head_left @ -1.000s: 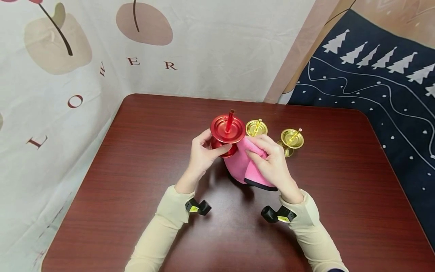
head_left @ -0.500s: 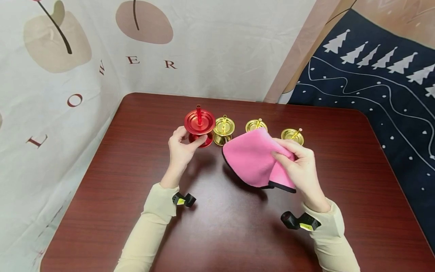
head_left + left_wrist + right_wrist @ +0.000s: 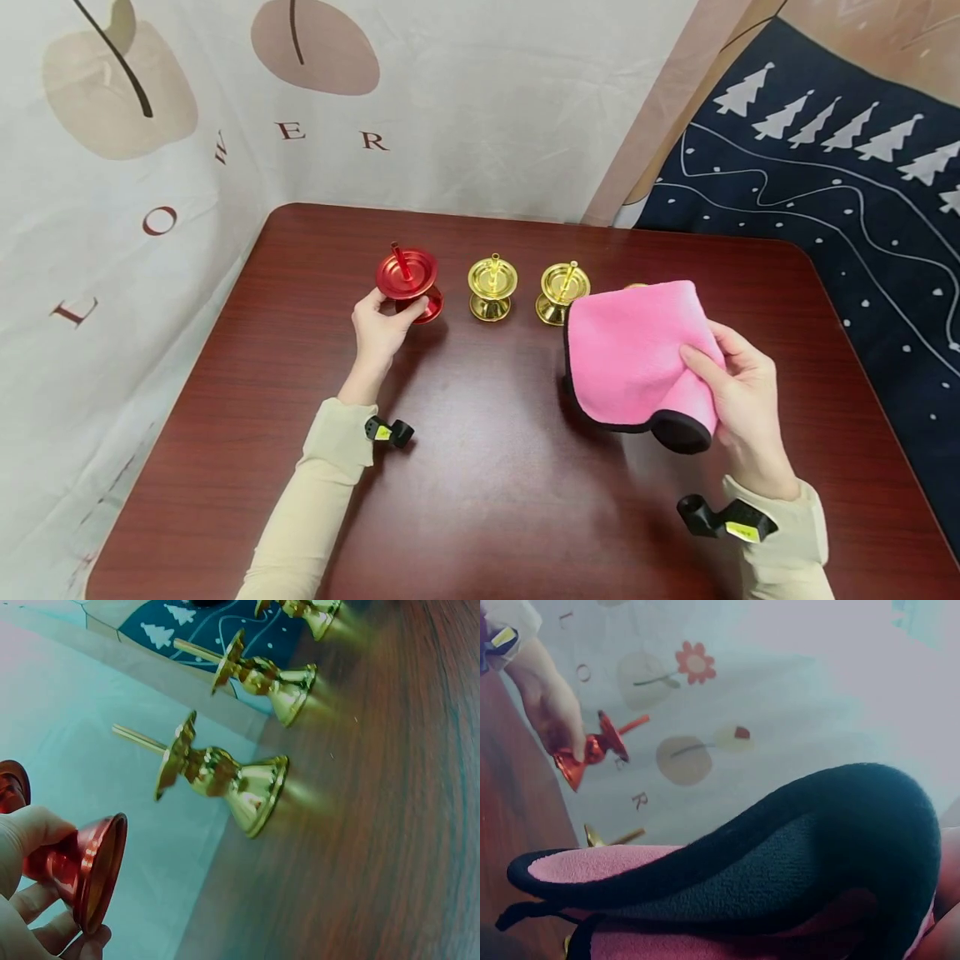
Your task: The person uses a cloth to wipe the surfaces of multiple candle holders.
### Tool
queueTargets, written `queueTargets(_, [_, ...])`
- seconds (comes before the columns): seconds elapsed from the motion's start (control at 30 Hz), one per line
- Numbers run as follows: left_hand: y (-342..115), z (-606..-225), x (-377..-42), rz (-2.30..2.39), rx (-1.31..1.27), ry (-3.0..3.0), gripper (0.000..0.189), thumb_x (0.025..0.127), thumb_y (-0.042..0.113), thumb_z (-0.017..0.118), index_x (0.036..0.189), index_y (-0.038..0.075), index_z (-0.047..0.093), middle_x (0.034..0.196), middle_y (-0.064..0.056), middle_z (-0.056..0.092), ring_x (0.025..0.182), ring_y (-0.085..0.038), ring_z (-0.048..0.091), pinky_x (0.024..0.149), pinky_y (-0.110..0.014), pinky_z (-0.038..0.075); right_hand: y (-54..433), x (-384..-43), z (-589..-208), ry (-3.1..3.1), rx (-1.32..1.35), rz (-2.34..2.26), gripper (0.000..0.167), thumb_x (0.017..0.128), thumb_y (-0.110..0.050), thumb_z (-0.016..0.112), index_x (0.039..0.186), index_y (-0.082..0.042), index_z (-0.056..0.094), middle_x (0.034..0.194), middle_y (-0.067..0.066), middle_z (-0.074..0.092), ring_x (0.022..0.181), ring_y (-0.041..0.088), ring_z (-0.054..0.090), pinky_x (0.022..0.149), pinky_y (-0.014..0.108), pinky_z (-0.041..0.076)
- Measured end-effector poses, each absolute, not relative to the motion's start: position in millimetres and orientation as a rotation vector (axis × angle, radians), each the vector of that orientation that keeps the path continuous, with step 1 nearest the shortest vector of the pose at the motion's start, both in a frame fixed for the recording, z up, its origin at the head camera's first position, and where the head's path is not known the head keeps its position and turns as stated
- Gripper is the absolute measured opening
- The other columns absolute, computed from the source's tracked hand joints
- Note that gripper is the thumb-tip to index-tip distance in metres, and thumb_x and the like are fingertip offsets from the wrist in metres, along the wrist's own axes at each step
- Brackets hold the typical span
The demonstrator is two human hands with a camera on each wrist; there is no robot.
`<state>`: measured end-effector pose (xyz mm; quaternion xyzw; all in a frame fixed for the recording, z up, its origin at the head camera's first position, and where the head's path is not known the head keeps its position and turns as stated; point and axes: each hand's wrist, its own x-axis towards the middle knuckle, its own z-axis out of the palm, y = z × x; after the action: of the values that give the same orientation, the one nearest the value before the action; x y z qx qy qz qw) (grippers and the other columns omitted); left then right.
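Observation:
My left hand (image 3: 380,337) grips a red candle holder (image 3: 407,273) by its lower part, thumb across the front. The holder tilts a little, and in the left wrist view its flared base (image 3: 97,874) shows above the table with the fingers curled round the stem. My right hand (image 3: 742,400) pinches a pink cloth (image 3: 637,350) with black edging, held up over the table at the right. The cloth hangs in front of a gold candle holder, of which only a sliver of rim shows. In the right wrist view the cloth's dark underside (image 3: 765,862) covers much of the frame.
Two more gold candle holders stand upright in a row, one at the middle (image 3: 491,287) and one to its right (image 3: 555,308). The dark red-brown table (image 3: 465,467) meets a pale printed curtain (image 3: 480,125) at the back. A navy tree-patterned cloth (image 3: 825,208) hangs at the right.
My left hand has carried the red candle holder leftward, past the gold ones. My right hand has moved right and nearer with the pink cloth, which came away from the red holder.

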<state>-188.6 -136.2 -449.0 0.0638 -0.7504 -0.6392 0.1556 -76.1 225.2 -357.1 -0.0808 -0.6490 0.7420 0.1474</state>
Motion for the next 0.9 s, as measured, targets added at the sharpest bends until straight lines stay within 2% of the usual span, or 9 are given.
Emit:
queueTargets(0.13, [-139.5, -454.7, -193.7, -1.76, 0.247, -2.215, 0.034, 0.072, 0.001, 0.076, 0.104, -0.003, 0.067, 0.102, -0.018, 0.066, 0.08, -0.012, 0.055, 0.07, -0.014, 0.043, 241.7, -69.1, -361.0, -1.817, -0.296, 2.212, 0.027, 0.083, 0.007, 0.063, 0.106, -0.005, 0.07, 0.089, 0.002, 0.068, 0.069, 0.011, 0.064, 0.062, 0.021, 0.053])
queueTargets(0.3, [-143.7, -460.9, -199.1, -1.675, 0.301, -2.301, 0.034, 0.073, 0.004, 0.075, 0.105, -0.002, 0.066, 0.103, -0.018, 0.066, 0.083, -0.017, 0.05, 0.068, -0.019, 0.038, 264.1, -61.0, -364.9, -1.729, -0.355, 2.309, 0.027, 0.085, 0.006, 0.061, 0.107, -0.006, 0.07, 0.092, 0.002, 0.067, 0.072, 0.012, 0.064, 0.064, 0.022, 0.054])
queueTargets(0.5, [-147.2, -469.0, -203.6, -1.684, 0.351, -2.323, 0.036, 0.074, 0.005, 0.075, 0.108, 0.0, 0.066, 0.107, -0.015, 0.065, 0.093, -0.021, 0.055, 0.075, -0.023, 0.042, 286.0, -56.9, -373.1, -1.613, -0.369, 2.414, 0.027, 0.086, 0.008, 0.058, 0.105, -0.005, 0.071, 0.091, 0.003, 0.066, 0.071, 0.013, 0.065, 0.064, 0.023, 0.054])
queueTargets(0.73, [-148.1, -470.8, -205.0, -1.671, 0.364, -2.35, 0.036, 0.075, 0.006, 0.074, 0.109, 0.0, 0.065, 0.109, -0.016, 0.065, 0.097, -0.023, 0.054, 0.08, -0.03, 0.043, 307.2, -53.6, -386.4, -1.519, -0.35, 2.543, 0.027, 0.088, 0.009, 0.053, 0.104, -0.005, 0.071, 0.089, 0.005, 0.067, 0.07, 0.015, 0.066, 0.064, 0.026, 0.055])
queueTargets(0.9, [-149.5, -471.3, -205.3, -1.67, 0.377, -2.359, 0.036, 0.075, 0.007, 0.074, 0.11, 0.001, 0.065, 0.11, -0.015, 0.065, 0.097, -0.023, 0.054, 0.081, -0.031, 0.043, 323.4, -53.9, -395.7, -1.443, -0.361, 2.623, 0.028, 0.09, 0.008, 0.05, 0.103, -0.005, 0.071, 0.087, 0.006, 0.068, 0.069, 0.016, 0.067, 0.062, 0.027, 0.055])
